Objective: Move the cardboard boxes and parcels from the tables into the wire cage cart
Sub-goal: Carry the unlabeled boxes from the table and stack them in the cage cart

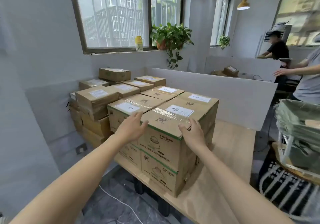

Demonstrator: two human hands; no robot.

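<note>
A wooden table [233,151] stands by a big window [112,16]. Cardboard boxes [97,99] sit stacked on it. The left hand [131,128] and right hand [194,133] are at the top front box [169,121], fingers straight and apart. Its white label [180,110] is too blurry to read.

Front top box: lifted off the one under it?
No, the front top box sits flush on the lower box, with the left hand and right hand open at its near top edge.

Front box [161,143] brown cardboard, green edge stripe; label [179,110] white; table [230,154] pale tan wood; plant [171,35] green; lamp [243,5] yellow; floor [110,206] dark grey, marbled
</note>
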